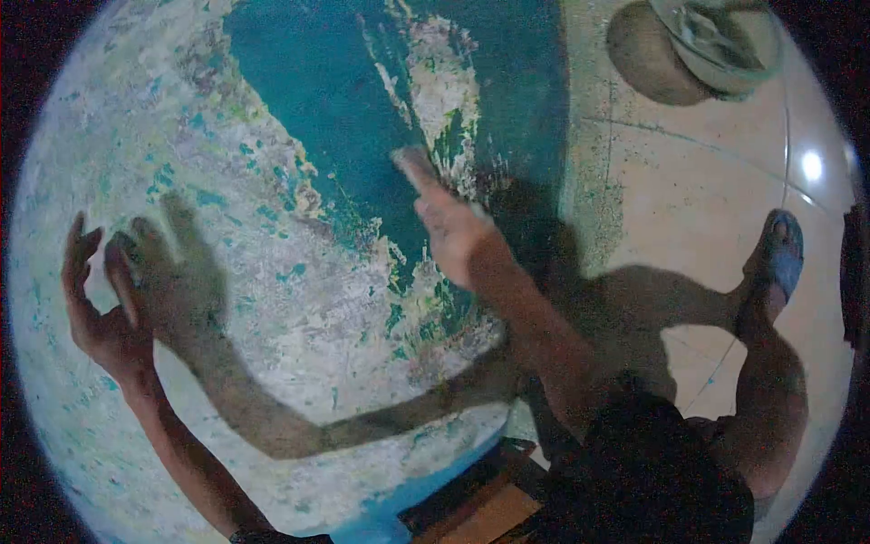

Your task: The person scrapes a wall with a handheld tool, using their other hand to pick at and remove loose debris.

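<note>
My right hand (460, 238) is closed round a short, flat scraper (412, 165), slightly blurred, its end on the teal paint of the wall (317, 82). Just beside the tool is a whitish patch (442, 68) where the teal coat has come off, with ragged yellow-green edges. My left hand (109, 304) is raised at the far left with its fingers apart and bent, holding nothing. Behind it spreads the pale, stripped part of the wall (299, 354), flecked with bits of teal.
Beige floor tiles (689, 181) run along the right, dusted with flakes near the wall's foot. A round clear container (757, 77) stands at the top right. My foot in a blue sandal (785, 263) rests on the tiles. A brown, box-like object (485, 508) is at the bottom.
</note>
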`<action>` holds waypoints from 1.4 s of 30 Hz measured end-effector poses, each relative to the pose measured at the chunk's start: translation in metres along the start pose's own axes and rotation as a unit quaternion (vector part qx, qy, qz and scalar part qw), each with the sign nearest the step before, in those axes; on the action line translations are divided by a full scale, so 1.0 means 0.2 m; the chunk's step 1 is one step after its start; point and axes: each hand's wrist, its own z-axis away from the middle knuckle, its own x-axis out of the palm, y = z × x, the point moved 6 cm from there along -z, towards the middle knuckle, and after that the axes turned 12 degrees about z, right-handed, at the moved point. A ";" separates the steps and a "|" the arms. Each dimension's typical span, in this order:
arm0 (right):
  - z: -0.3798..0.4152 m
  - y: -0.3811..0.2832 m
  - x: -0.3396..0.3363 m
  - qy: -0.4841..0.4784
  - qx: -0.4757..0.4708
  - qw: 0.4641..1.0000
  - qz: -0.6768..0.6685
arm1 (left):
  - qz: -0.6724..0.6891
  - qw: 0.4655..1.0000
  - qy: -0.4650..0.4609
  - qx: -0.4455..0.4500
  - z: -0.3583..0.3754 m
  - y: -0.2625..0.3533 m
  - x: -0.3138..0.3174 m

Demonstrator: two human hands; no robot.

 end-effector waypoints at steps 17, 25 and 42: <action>0.34 -0.05 0.25 0.005 0.024 0.988 -0.154 | -0.068 0.981 0.157 -0.090 0.18 0.14 0.21; 0.29 -0.09 0.15 0.062 -0.030 0.992 -0.107 | -0.079 0.985 0.145 -0.041 0.15 0.16 0.27; 0.36 -0.09 0.25 -0.014 0.064 0.991 -0.118 | 0.275 0.960 -0.006 -0.051 0.30 0.08 0.54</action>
